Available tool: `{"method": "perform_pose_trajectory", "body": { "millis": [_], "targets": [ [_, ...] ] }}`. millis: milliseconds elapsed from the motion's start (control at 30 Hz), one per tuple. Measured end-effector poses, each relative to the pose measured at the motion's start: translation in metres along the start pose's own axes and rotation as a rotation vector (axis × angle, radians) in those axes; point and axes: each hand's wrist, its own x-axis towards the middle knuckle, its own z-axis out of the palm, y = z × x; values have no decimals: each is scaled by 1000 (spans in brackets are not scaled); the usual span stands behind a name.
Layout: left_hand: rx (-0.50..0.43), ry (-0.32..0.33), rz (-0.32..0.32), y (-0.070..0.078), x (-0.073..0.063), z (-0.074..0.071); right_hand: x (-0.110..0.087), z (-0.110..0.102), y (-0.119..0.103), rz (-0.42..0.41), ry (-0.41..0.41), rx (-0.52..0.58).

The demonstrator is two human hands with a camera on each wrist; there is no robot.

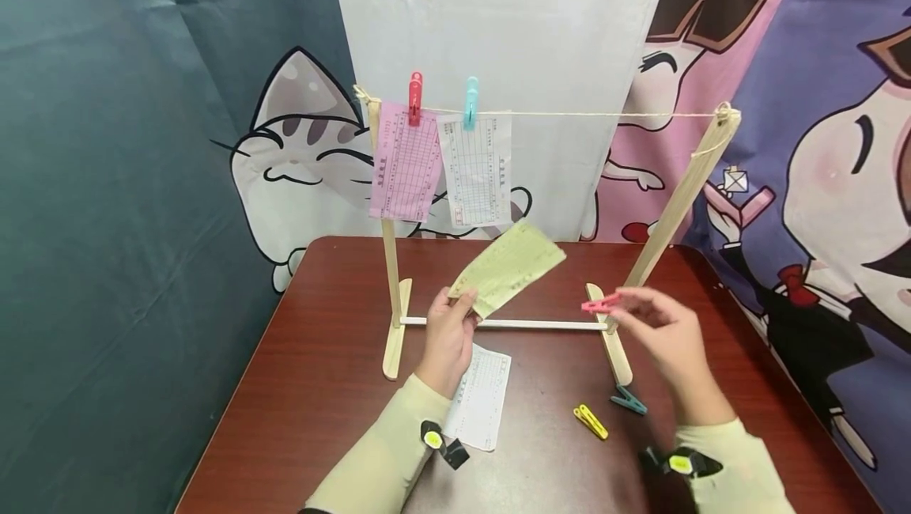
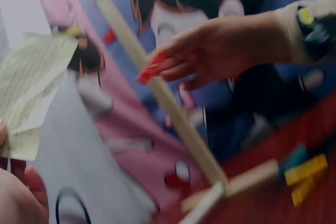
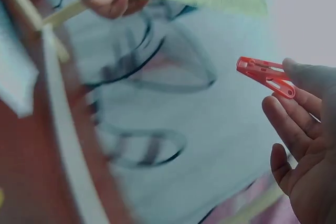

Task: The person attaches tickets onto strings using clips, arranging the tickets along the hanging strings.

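Observation:
My left hand (image 1: 450, 340) pinches a yellow paper slip (image 1: 508, 267) by its lower left corner, holding it above the table. Printed lines show on the slip in the left wrist view. Between the thumb and fingers of my right hand (image 1: 665, 340) is a red clothespin (image 3: 265, 74), its nose pointing left toward the paper in the head view. A string (image 1: 605, 114) runs between two wooden posts. From its left part hang a pink slip (image 1: 406, 170) under a red clothespin (image 1: 416, 99) and a white slip (image 1: 478, 174) under a light blue clothespin (image 1: 470, 103).
On the brown table (image 1: 299, 387) lie another white printed slip (image 1: 484, 399), partly under the left forearm, a yellow clothespin (image 1: 591, 422) and a teal clothespin (image 1: 629, 400). The right post (image 1: 676, 198) leans outward. A white rod (image 1: 534, 325) joins the wooden feet.

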Motion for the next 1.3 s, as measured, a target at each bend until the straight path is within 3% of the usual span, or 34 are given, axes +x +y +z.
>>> {"method": "perform_pose_trajectory", "body": {
  "millis": [100,233,367,467,533,700,933,1300],
  "targets": [
    [-64,21,42,7,2,32,40,-1,-42,-156,-44,77],
    [-128,41,76,11,7,69,90,9,-109,-338,-37,19],
    [-187,56,65,12,14,95,131,21,-162,-446,-6,-82],
    [-226,63,53,13,18,108,160,26,-184,-420,43,-179],
    [-243,61,50,14,20,113,177,30,-195,-354,62,-236],
    [-261,72,42,17,22,120,206,39,-215,-214,34,-286],
    [-275,102,20,17,23,122,217,47,-226,-93,-7,-375],
    [-288,67,-7,17,21,126,231,53,-223,-71,-111,-442]
  ]
}}
